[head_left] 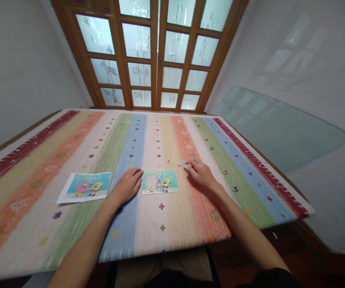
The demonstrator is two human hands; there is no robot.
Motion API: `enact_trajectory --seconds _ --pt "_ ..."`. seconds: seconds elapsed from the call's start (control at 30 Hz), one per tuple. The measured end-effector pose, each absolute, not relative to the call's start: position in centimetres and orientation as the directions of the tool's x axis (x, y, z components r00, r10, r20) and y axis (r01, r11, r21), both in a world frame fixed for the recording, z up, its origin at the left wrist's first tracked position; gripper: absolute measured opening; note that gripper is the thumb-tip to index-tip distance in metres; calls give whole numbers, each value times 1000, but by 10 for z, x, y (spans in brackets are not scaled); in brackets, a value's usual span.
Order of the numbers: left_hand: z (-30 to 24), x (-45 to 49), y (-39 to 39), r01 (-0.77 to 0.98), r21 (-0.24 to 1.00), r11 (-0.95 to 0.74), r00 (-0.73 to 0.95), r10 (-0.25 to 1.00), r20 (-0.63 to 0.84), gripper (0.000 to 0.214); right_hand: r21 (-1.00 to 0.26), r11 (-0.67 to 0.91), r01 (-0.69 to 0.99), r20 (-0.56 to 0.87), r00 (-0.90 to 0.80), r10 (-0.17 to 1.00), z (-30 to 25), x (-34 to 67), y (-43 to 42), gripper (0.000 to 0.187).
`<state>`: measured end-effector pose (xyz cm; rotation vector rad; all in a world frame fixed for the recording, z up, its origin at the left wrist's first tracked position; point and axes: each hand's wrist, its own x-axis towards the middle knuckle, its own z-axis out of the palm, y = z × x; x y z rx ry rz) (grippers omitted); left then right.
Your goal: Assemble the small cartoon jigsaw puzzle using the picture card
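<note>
Touching the loose puzzle pieces (183, 163) with my right hand (201, 173), fingers lying narrow; I cannot tell whether one is gripped. My left hand (128, 185) is resting loosely spread, empty, against the left edge of the part-built jigsaw puzzle (159, 182), which is lying between both hands on the striped tablecloth (160, 228). The reference picture (86, 186) is lying further left.

One head-worn camera is looking forward and down over the table (166, 224) — sitting close to its near edge, facing the window (157, 56).
</note>
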<state>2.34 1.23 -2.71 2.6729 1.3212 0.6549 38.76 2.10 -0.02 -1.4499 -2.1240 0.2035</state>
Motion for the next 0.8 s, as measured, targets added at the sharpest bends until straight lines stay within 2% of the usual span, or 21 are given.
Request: enact_trajectory --seconds 0.17,0.33,0.8 --pt "-27 23 13 737 259 -625 532 772 348 36 -466 347 814 447 -122 886 -10 405 24 20" --pt "-25 23 13 737 258 -625 527 770 359 35 -449 332 829 499 -75 863 -23 414 22 22" --pt "-24 21 13 750 257 -609 514 782 353 35 -360 64 931 419 100 903 -25 426 19 25"
